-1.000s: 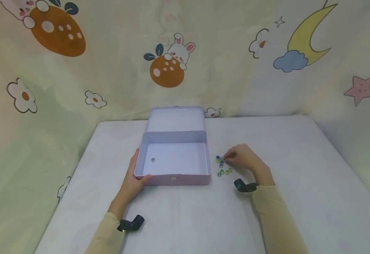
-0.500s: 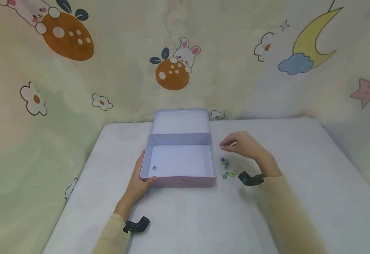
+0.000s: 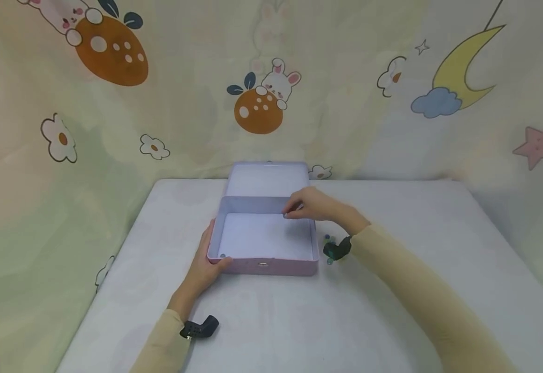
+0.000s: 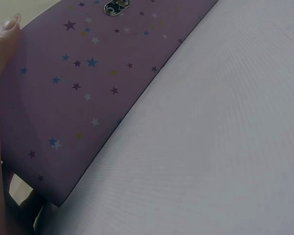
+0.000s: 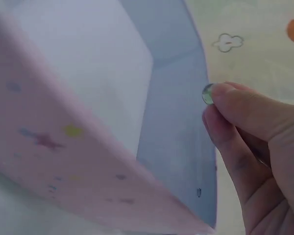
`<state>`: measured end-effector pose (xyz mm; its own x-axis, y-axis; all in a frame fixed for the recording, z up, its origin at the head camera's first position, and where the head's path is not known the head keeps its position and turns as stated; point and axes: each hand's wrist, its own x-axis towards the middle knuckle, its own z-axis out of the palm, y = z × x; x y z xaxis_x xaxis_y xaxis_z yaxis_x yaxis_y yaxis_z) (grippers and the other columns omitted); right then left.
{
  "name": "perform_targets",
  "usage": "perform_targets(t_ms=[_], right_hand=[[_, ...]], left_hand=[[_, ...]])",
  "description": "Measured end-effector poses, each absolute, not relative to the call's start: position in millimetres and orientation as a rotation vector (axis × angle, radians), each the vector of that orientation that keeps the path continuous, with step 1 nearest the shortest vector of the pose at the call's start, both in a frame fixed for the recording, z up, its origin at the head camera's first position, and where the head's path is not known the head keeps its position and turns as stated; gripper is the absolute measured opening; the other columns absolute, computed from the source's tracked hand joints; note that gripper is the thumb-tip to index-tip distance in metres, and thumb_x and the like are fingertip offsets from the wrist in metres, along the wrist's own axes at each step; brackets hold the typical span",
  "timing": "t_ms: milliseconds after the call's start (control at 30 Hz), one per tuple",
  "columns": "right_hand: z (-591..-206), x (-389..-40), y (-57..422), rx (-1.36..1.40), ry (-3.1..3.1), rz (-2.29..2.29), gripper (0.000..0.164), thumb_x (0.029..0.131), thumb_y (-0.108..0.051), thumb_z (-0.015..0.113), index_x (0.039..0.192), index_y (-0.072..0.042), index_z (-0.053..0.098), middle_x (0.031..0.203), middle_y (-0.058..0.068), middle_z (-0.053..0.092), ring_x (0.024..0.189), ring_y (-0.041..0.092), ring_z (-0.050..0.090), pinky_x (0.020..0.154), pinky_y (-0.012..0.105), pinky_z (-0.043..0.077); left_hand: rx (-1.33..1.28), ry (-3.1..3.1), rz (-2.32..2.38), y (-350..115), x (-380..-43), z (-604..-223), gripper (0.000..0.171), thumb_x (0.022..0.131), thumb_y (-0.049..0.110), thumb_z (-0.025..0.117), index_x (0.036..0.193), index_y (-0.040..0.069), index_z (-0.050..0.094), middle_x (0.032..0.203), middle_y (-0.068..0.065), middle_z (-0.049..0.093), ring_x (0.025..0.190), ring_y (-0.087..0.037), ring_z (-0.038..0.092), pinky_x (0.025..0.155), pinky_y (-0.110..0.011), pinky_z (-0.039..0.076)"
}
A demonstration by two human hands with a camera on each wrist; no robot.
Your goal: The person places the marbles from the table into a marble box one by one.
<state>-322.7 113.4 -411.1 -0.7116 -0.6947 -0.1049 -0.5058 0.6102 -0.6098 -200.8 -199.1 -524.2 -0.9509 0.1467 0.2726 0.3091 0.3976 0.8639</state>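
Note:
An open pink tin box (image 3: 271, 267) with a star print and a white inside stands on the table, its lid (image 3: 268, 178) tipped back. My left hand (image 3: 201, 270) grips its front left corner, thumb at the front rim and fingers along the left side. Over the right part of the box, my right hand (image 3: 315, 204) pinches a clear marble (image 5: 207, 95) with a greenish tint between thumb and fingertips. Another marble (image 3: 223, 255) lies inside, at the front left corner. Right of the box, several blue and green marbles (image 3: 327, 237) are partly hidden behind the right wrist's camera.
A white cloth covers the table (image 3: 271, 321). Behind it hangs a curtain (image 3: 192, 103) printed with rabbits, flowers and a moon. A black camera (image 3: 199, 327) sits on the left wrist, another black camera (image 3: 338, 249) on the right.
My right hand has lifted a marble from the group on the table and carried it left over the box. The marble inside has rolled toward the front. My left hand keeps its grip.

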Motion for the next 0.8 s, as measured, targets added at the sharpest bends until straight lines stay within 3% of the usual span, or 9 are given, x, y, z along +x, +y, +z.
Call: perform_targets(t_ms=[467,800], right_hand=[[-446.3,-337.3,70.5,-0.922,2.388,-0.693,0.008,0.083,-0.013,0.072,0.091,-0.012,0.075,0.09,-0.006,0.071,0.084,0.007,0.062,0.08,0.022,0.053],[-468.1,-339.8,58.1,-1.064,2.504,-0.507,0.005,0.081,-0.013,0.073,0.082,-0.017,0.072,0.084,-0.007,0.068,0.078,0.004,0.058,0.075,0.019,0.05]], left_hand=[[-0.418,-2.482,-1.597,-199.2,-201.1,-532.0,0.106,0.074,0.045,0.075,0.154,0.021,0.01,0.159,-0.004,0.016,0.146,-0.034,0.017,0.113,-0.063,0.015],[-0.396,-2.494,-1.584,-201.7,-201.3,-528.4,0.107,0.073,0.05,0.074,0.154,0.022,0.01,0.16,-0.004,0.015,0.146,-0.035,0.016,0.111,-0.065,0.015]])
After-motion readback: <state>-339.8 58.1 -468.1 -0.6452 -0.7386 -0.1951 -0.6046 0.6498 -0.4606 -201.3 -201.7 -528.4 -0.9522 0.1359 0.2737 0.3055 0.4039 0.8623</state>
